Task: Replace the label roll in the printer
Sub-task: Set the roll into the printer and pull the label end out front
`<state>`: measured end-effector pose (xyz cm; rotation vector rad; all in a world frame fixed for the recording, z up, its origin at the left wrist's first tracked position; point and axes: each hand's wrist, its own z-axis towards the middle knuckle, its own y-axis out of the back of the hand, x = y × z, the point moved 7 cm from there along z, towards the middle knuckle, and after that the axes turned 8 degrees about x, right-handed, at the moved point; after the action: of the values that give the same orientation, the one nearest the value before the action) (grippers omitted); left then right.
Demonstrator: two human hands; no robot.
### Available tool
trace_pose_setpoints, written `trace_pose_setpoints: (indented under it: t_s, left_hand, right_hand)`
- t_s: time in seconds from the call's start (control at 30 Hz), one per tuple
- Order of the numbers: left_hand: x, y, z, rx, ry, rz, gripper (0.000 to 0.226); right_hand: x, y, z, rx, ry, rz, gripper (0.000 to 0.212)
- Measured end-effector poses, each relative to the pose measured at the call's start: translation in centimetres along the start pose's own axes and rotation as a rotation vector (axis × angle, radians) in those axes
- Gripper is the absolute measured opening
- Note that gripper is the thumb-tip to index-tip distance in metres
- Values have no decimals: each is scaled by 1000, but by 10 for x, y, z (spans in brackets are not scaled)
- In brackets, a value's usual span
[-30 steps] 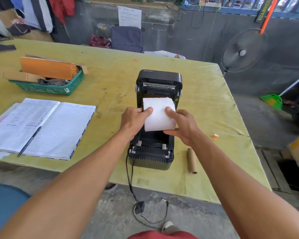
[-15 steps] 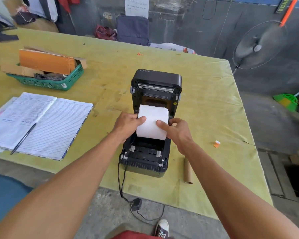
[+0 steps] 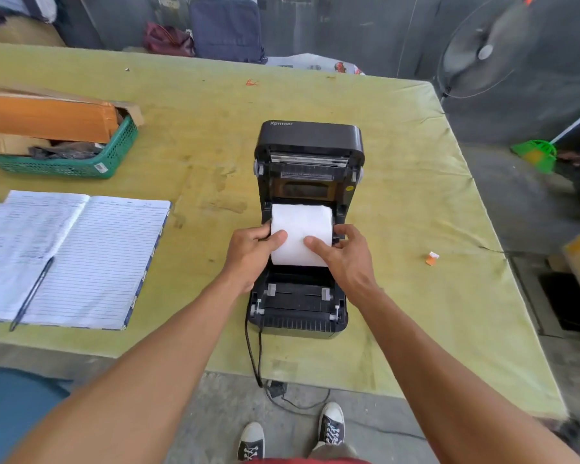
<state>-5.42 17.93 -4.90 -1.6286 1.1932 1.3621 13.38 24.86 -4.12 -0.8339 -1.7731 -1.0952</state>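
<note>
The left hand [image 3: 252, 251] and right hand [image 3: 347, 259] are each gripping an end of the white label roll [image 3: 301, 226], thumbs pressing on its front. The roll is sitting in the open bay of the black printer [image 3: 310, 139] on the table [image 3: 399, 209] — it may be resting on the holders, but the fingers are hiding them.
</note>
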Motion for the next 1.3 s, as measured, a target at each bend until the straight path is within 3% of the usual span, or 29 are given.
trace_pose_setpoints:
  t_s: [0.17,0.33,0.67,1.03,1.3]
  left_hand:
    - [4,1,4,22,-12,-8,38]
    - [0,1,3,14,-40,70,54]
    - [1,-3,1,-74,-40,200,26]
    - [9,-2,-2,-67,32,215,29]
    - [10,0,-5,-107,93,290,26]
  right_hand:
    - [0,-4,-2,-25,5,18,72]
    - [0,-4,-2,-41,8,30,47]
    - [-1,-1,-2,-50,25,-22,40]
    - [-10,-5,-2,-33,18,-59,55]
    - [-19,-6,5,-19,-55,-105,79]
